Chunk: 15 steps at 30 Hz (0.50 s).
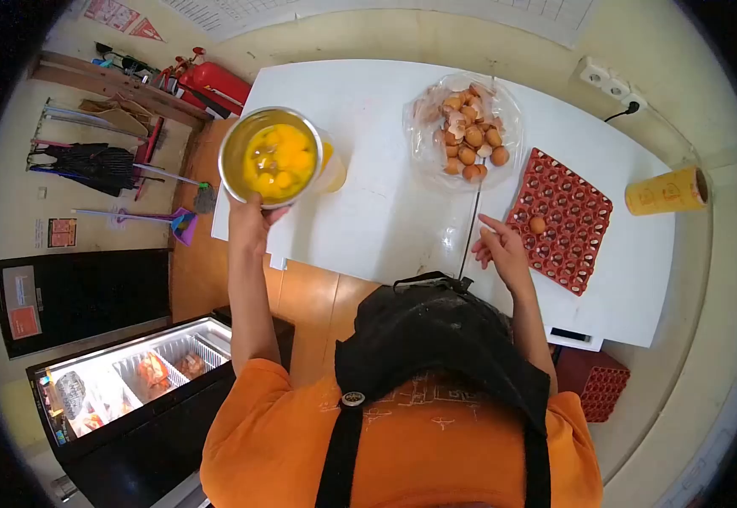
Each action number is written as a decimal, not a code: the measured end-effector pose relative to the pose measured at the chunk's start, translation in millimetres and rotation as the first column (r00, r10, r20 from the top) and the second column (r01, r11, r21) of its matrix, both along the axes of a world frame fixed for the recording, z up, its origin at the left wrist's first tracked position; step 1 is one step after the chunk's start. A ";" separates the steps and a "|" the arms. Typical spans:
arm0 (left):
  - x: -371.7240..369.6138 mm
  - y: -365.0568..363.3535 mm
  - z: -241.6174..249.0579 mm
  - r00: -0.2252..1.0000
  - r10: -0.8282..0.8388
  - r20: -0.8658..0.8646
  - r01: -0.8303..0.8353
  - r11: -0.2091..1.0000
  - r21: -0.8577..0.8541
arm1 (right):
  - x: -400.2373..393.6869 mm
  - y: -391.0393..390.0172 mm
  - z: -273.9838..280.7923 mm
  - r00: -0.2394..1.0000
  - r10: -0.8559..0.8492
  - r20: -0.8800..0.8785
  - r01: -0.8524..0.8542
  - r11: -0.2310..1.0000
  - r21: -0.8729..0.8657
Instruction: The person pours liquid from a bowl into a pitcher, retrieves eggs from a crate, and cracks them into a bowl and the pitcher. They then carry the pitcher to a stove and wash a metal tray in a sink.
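Note:
In the head view, my left hand (254, 222) grips the near edge of a round metal bowl (227, 152), with the thumb at its rim. Cracked raw eggs (280, 157), yolks and whites, lie inside the bowl, which is held up at the left end of the table. Partly hidden behind it stands a clear container (333, 173) with something yellow in it. My right hand (502, 252) is open and holds nothing, its fingers apart over the table. Beside it is a red egg tray (567, 199) with one brown egg (538, 225) in it.
A clear plastic bag (423, 152) full of broken eggshells (473, 134) lies on the white table (368, 110). A yellow roll (667, 192) is at the right edge. Red fire extinguishers (216, 82) stand beyond the left corner. An open chest freezer (144, 372) is at lower left.

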State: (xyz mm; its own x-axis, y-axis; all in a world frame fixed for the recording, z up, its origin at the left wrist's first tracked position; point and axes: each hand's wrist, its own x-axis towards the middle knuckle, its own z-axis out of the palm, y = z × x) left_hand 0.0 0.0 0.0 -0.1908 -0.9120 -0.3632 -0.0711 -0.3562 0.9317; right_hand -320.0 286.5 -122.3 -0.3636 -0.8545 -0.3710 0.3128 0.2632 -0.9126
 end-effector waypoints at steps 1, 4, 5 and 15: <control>5.6 -11.6 -2.3 0.999 0.034 0.043 -0.031 0.997 -0.069 | 0.4 4.5 -6.3 1.000 -0.013 -0.024 0.014 1.000 0.028; 2.9 -29.4 -20.1 0.990 0.112 0.081 -0.096 0.979 -0.180 | -15.0 25.3 -16.0 0.997 -0.056 -0.045 0.059 0.996 0.060; 6.7 -34.5 -22.5 0.983 0.153 0.105 -0.127 0.966 -0.226 | -14.2 29.6 -19.4 0.996 -0.087 -0.014 0.088 0.994 0.065; 2.6 -48.9 -39.9 0.946 0.280 0.162 -0.219 0.923 -0.316 | -10.0 36.2 -28.4 0.993 -0.114 -0.034 0.117 0.990 0.082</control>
State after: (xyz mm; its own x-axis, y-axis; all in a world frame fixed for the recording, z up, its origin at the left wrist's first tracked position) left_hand 2.6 -48.9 -39.9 0.1056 -0.9910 -0.0825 -0.2109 -0.1034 0.9720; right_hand -330.0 322.7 -150.7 -0.4697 -0.7723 -0.4276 0.3192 0.3030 -0.8979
